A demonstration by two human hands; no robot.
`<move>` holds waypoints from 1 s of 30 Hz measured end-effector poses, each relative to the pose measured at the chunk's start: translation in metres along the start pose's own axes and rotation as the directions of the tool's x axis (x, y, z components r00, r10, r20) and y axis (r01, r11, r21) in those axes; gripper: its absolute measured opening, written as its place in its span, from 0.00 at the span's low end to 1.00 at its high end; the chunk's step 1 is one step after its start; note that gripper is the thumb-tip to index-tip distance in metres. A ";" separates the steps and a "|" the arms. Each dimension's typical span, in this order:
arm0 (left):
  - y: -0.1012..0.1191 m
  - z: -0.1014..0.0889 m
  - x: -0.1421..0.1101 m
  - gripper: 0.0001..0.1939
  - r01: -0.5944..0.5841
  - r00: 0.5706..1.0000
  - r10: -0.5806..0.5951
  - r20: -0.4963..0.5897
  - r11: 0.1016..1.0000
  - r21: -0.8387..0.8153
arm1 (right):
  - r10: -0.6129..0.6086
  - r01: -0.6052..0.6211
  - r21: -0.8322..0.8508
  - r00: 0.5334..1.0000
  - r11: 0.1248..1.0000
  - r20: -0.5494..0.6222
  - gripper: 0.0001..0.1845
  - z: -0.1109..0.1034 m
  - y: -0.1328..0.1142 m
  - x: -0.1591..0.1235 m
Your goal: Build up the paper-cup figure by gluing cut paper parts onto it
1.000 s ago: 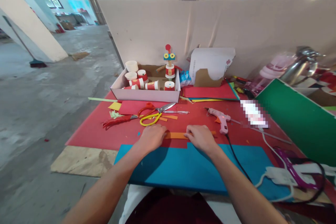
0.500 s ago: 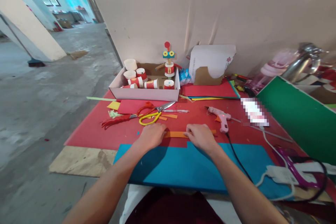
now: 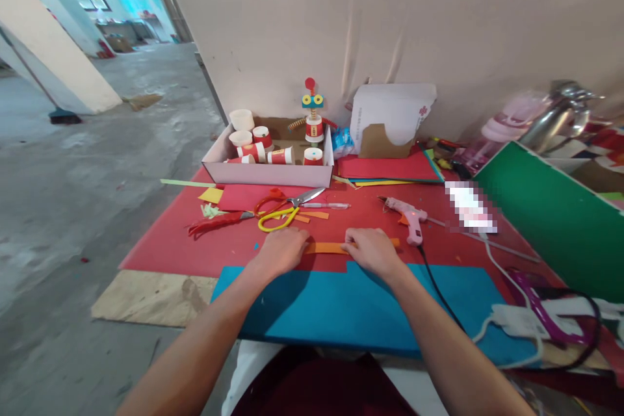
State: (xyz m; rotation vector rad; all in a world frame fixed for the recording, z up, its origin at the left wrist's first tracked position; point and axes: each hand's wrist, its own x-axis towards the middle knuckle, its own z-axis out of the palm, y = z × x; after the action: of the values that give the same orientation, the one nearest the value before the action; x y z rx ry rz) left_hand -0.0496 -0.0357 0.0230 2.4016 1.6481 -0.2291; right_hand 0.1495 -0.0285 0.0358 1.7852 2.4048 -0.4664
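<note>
An orange paper strip (image 3: pixel 325 247) stretches across the red table covering, just above the edge of a blue sheet (image 3: pixel 331 305). My left hand (image 3: pixel 285 250) is closed on the strip's left end. Farther right along it, my right hand (image 3: pixel 371 250) pinches the strip, and a short piece sticks out beyond that hand. Yellow-handled scissors (image 3: pixel 279 220) lie just past my left hand, beside a red-handled tool (image 3: pixel 219 224). Beyond my right hand rests a pink hot glue gun (image 3: pixel 412 218) with its cord running toward me.
A white box (image 3: pixel 273 174) at the back holds several paper cups and a paper-cup robot figure (image 3: pixel 314 123). To the right stand a green panel (image 3: pixel 550 221) and a blurred bright phone-like object (image 3: pixel 470 207). A pen (image 3: pixel 331 206) and small orange scraps lie near the scissors.
Both hands keep hold of the orange strip in nearly the same place. The strip looks slightly more bowed between them; the view has shifted very slightly.
</note>
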 end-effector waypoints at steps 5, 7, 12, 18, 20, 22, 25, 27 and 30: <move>0.000 0.000 -0.001 0.16 -0.011 1.000 0.011 0.001 1.000 0.005 | -0.022 0.025 -0.094 0.999 0.995 0.034 0.16 0.000 -0.004 0.008; 0.000 0.000 0.000 0.16 -0.013 1.000 0.013 0.000 1.000 -0.001 | -0.033 0.036 -0.134 0.999 0.990 0.027 0.19 0.001 -0.007 0.010; -0.001 0.000 0.002 0.16 -0.017 1.000 0.017 0.007 1.000 -0.007 | -0.018 0.019 -0.159 1.000 0.987 0.003 0.19 0.004 -0.010 0.010; 0.015 -0.007 -0.014 0.12 0.031 0.967 -0.009 -0.255 0.996 0.083 | -0.011 0.012 -0.144 1.000 0.990 0.009 0.20 0.003 -0.008 0.010; 0.027 -0.005 -0.020 0.11 -0.073 0.924 0.087 -0.372 0.996 0.051 | -0.003 0.004 -0.148 1.000 0.989 0.006 0.20 0.002 -0.009 0.011; 0.040 0.004 -0.023 0.11 -0.212 0.903 0.181 -0.390 0.976 -0.039 | 0.002 -0.001 -0.148 1.000 0.989 0.005 0.19 0.003 -0.010 0.011; 0.052 0.021 -0.021 0.15 -0.235 0.924 0.169 -0.342 0.958 -0.162 | 0.010 -0.009 -0.131 1.000 0.991 0.006 0.15 0.004 -0.010 0.012; 0.056 0.028 -0.018 0.16 -0.205 0.938 0.145 -0.314 0.964 -0.167 | 0.005 -0.005 -0.107 1.000 0.994 -0.001 0.14 0.005 -0.007 0.011; 0.059 0.029 -0.017 0.14 -0.228 0.933 0.191 -0.306 0.970 -0.090 | -0.036 0.035 -0.032 0.999 0.999 -0.040 0.13 0.005 0.004 0.005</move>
State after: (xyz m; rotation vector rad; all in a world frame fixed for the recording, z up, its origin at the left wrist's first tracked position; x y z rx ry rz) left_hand -0.0011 -0.0790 0.0047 2.5864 1.4458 0.2748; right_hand 0.1516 -0.0242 0.0288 1.7586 2.4600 -0.3975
